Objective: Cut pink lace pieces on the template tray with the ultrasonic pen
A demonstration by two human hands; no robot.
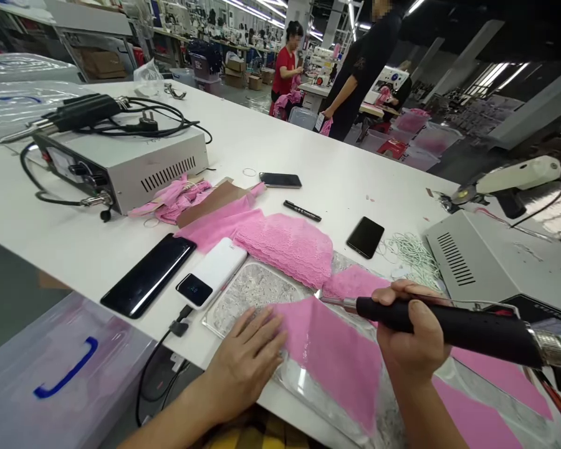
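My right hand is wrapped round the black handle of a handheld ultrasonic welding tool. The tool's thin metal tip points left and meets the top edge of a pink fabric piece. Palm down, my left hand lies flat with fingers spread on the fabric's left corner, pressing it to a grey marbled board. Just beyond the tip is a stack of pink lace-edged fabric. Another pink piece lies behind the tool. Exactly what the tip touches is too small to tell.
Left on the table are a grey control box with another tool on top, a black phone and a white power bank. Beyond are a marker and a phone. Another control box stands right. People work behind.
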